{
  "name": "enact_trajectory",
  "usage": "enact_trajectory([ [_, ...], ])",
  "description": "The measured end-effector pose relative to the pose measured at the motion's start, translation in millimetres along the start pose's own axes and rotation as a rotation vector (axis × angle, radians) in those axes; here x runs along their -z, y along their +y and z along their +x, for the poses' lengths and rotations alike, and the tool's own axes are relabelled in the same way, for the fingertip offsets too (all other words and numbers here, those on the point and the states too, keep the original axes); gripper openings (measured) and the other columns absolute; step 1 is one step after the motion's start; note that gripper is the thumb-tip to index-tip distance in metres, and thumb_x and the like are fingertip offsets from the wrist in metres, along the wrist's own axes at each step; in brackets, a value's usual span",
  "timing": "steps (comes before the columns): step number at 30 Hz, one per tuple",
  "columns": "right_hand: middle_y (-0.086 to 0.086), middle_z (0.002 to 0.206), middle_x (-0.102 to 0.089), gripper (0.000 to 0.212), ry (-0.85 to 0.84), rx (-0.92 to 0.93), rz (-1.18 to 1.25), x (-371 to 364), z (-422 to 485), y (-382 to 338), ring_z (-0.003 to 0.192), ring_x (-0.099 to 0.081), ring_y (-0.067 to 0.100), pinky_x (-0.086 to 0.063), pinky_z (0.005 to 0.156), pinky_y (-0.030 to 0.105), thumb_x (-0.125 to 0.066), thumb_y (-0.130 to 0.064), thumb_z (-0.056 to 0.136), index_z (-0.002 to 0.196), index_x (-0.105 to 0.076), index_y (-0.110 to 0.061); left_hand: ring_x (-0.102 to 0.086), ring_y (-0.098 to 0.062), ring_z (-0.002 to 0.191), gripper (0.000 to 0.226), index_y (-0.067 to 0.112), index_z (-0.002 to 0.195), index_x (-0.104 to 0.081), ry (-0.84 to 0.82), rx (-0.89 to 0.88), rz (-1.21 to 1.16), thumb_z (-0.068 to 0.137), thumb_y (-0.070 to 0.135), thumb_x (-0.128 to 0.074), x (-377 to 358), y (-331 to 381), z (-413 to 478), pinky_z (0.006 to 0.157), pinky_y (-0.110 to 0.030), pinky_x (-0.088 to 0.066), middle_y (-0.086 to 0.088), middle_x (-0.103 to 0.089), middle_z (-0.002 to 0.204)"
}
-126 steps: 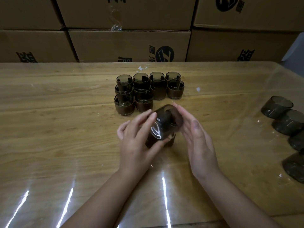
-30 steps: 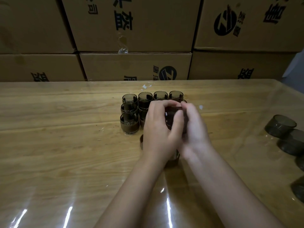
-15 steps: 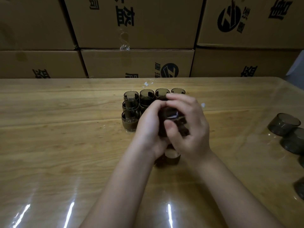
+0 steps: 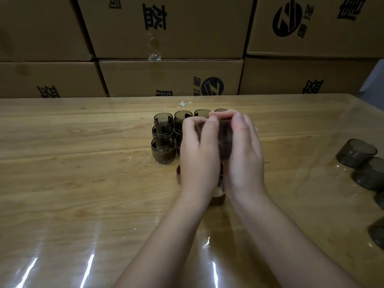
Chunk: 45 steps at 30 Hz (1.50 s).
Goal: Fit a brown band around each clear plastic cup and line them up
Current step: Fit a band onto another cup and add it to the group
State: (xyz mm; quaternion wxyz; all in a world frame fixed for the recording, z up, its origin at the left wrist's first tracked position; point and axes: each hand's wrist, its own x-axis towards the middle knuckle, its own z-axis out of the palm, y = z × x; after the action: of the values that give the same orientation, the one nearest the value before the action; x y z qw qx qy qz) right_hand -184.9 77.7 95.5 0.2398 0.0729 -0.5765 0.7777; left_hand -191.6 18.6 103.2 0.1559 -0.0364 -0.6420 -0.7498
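Observation:
Both hands hold one dark clear plastic cup (image 4: 225, 140) above the table's middle. My left hand (image 4: 199, 154) wraps its left side with fingers curled over the top. My right hand (image 4: 244, 154) grips its right side, thumb across the rim. A brown band seems to sit on the cup, but blur hides how far. Behind my hands stands a block of several banded cups (image 4: 162, 149) in rows. Loose brown bands (image 4: 218, 196) lie on the table under my wrists, partly hidden.
The wooden table (image 4: 83, 183) has a glossy clear cover. Several unbanded cups (image 4: 356, 153) lie on their sides at the right edge. Stacked cardboard boxes (image 4: 170, 77) wall off the far side.
My hands have shifted their grip on the cup: the right fingers have moved from its front to its right side, and both hands now press it from opposite sides.

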Motion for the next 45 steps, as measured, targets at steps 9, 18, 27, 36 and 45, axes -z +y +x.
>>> enact_trajectory([
  [9, 0.017, 0.088, -0.073, 0.038, 0.119, -0.750, 0.681, -2, 6, 0, 0.072, -0.073, 0.029, -0.060, 0.060, 0.036, -0.047, -0.034, 0.096, 0.101, -0.070, -0.004, -0.058, -0.006, 0.091, 0.067, 0.017, 0.121, -0.054, -0.038, -0.597, 0.599, 0.068, 0.058, -0.057, 29, -22, 12, 0.073, -0.027, -0.050, 0.014, -0.058, 0.104],
  [18, 0.013, 0.114, -0.070, 0.031, -0.206, -0.560, 0.220, 4, 10, -3, 0.108, -0.066, 0.023, -0.049, 0.098, 0.038, -0.037, -0.016, 0.102, 0.117, -0.062, -0.007, -0.060, 0.004, 0.092, 0.037, 0.037, 0.102, -0.053, -0.037, -0.284, 0.155, 0.075, 0.062, -0.046, 45, -30, 30, 0.082, -0.023, -0.048, 0.027, -0.064, 0.094],
  [27, -0.004, 0.063, -0.067, 0.012, -0.826, -0.609, -1.064, 49, 31, -13, 0.049, -0.058, 0.004, -0.044, 0.047, 0.017, -0.047, -0.026, 0.100, 0.104, -0.059, -0.023, -0.070, -0.030, 0.095, 0.055, 0.029, 0.117, -0.054, -0.188, 0.152, -0.358, 0.072, 0.059, -0.069, 44, -28, 35, 0.060, -0.029, -0.057, -0.010, -0.064, 0.114],
  [36, 0.008, 0.100, -0.073, 0.022, -0.916, -0.789, -1.305, 25, 14, 3, 0.090, -0.071, 0.016, -0.057, 0.084, 0.029, -0.057, -0.014, 0.096, 0.117, -0.059, -0.009, -0.068, -0.037, 0.102, 0.059, 0.016, 0.118, -0.053, -0.341, 0.282, -0.444, 0.074, 0.053, -0.067, 43, -39, 36, 0.059, -0.027, -0.060, -0.007, -0.072, 0.109],
  [45, 0.005, 0.083, -0.074, 0.039, -0.711, -0.704, -1.518, 43, 26, -21, 0.078, -0.072, 0.016, -0.057, 0.084, 0.035, -0.045, -0.041, 0.099, 0.098, -0.068, -0.009, -0.070, -0.029, 0.096, 0.057, 0.015, 0.124, -0.054, -0.291, 0.405, -0.431, 0.082, 0.052, -0.056, 44, -47, 35, 0.063, -0.025, -0.055, -0.006, -0.071, 0.108],
])
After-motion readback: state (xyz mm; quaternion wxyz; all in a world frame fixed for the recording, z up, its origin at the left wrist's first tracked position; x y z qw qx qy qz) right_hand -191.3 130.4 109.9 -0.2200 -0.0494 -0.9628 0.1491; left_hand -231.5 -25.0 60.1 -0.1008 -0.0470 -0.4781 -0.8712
